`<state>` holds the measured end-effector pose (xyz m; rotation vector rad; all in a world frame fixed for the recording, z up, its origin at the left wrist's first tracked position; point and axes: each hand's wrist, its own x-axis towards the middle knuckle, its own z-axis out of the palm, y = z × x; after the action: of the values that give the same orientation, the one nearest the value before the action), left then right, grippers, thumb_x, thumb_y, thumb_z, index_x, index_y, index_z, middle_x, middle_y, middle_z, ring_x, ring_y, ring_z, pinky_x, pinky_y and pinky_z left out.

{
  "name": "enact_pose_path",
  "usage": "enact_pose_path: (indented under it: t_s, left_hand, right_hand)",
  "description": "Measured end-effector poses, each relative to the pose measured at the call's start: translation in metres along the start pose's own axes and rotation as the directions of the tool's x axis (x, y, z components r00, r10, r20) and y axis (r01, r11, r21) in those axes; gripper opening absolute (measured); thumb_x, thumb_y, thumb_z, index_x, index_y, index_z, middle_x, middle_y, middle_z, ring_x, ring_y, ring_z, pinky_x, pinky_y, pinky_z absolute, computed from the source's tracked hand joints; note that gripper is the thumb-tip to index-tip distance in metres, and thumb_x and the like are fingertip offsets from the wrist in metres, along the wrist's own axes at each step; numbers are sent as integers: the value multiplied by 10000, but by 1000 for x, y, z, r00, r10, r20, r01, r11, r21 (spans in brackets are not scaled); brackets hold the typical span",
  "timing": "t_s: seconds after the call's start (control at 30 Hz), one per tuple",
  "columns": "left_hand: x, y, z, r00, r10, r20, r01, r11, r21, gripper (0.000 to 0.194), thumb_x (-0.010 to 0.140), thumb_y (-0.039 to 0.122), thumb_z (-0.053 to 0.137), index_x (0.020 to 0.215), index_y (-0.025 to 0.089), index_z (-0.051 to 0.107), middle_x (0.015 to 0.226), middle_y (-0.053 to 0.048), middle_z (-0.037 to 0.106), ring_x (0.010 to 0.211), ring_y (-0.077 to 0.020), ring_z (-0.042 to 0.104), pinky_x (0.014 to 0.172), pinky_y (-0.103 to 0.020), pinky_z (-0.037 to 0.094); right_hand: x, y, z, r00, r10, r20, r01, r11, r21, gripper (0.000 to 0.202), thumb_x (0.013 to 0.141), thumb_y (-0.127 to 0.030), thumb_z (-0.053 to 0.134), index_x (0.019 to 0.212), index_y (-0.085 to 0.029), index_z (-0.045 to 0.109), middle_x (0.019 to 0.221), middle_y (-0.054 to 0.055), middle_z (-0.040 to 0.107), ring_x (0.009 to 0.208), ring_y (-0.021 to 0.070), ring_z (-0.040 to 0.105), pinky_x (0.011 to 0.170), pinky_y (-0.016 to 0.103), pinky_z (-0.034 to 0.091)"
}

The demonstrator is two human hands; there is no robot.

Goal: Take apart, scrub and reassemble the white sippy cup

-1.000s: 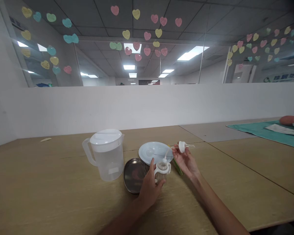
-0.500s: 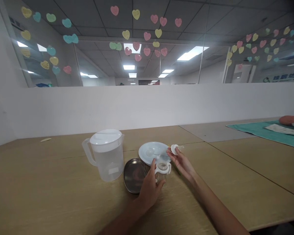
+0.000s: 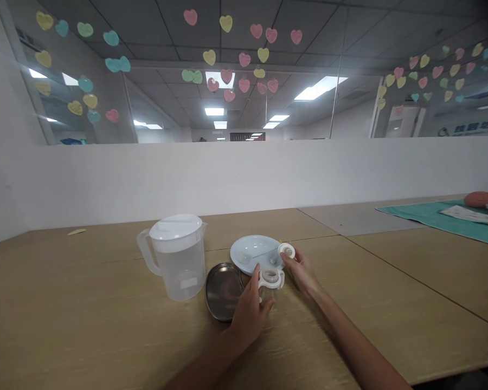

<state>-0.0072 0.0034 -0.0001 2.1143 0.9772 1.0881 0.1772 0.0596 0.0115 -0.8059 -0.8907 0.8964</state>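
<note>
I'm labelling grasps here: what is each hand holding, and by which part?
The left hand holds the clear bottle by its side; the right hand holds the white bottle top by its edge.

And there's the wooden tabletop (image 3: pixel 106 336) stretching left to right, a grey panel (image 3: pixel 358 219) at its far side! Behind it, the plain white wall (image 3: pixel 244 176), and above that, wide glass (image 3: pixel 162 89) dotted with heart-shaped notes (image 3: pixel 191 17), pink, yellow, green, blue! Bright ceiling lights (image 3: pixel 321 88) glow in the glass; blue lettering (image 3: pixel 477 129) shows far right!
</note>
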Motion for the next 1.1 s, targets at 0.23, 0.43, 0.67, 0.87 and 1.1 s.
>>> enact_pose_path:
  t_s: [0.23,0.43,0.67,0.87,1.1]
  left_hand:
    - [1,0,0,1000,9,6,-10,1000,26,786,786,183,539,1459,187,134,1444,-113,365,1277,-232,397,1034,-376,351]
    - [1,-2,1,1000,22,8,-22,999,25,784,784,165,533,1459,189,137,1462,-112,335,1269,-231,402,1035,-381,346]
    - [1,-1,0,1000,0,25,-1,1000,12,786,783,170,532,1461,189,134,1458,-102,345,1287,-227,381,1054,-374,326]
    - [1,-3,1,1000,28,3,-28,1000,6,774,774,158,533,1453,198,163,1457,-100,348,1285,-227,386,1046,-382,338]
    - [1,-3,0,999,36,13,-37,998,48,774,783,162,530,1456,186,148,1455,-112,344,1261,-229,409,1028,-376,355]
  right_hand:
    - [-5,-3,6,971,111,210,-121,992,33,472,580,-425,792,971,-184,689,1064,75,679,1055,244,589,911,371,463]
    - [-6,-5,5,963,173,205,-175,985,-12,375,596,-412,791,899,-206,716,1281,73,564,1192,233,502,977,337,420]
    - [-5,0,7,971,132,201,-127,991,-37,441,634,-446,755,1005,-216,694,1121,62,663,1064,216,589,924,335,457]
    - [-3,-2,3,989,38,146,-22,994,-110,484,653,-500,725,1056,-236,671,1202,69,620,1145,224,535,984,348,392]
    - [-8,-8,5,992,-44,118,65,982,-177,440,680,-555,670,953,-209,671,1033,73,678,983,218,584,873,329,424]
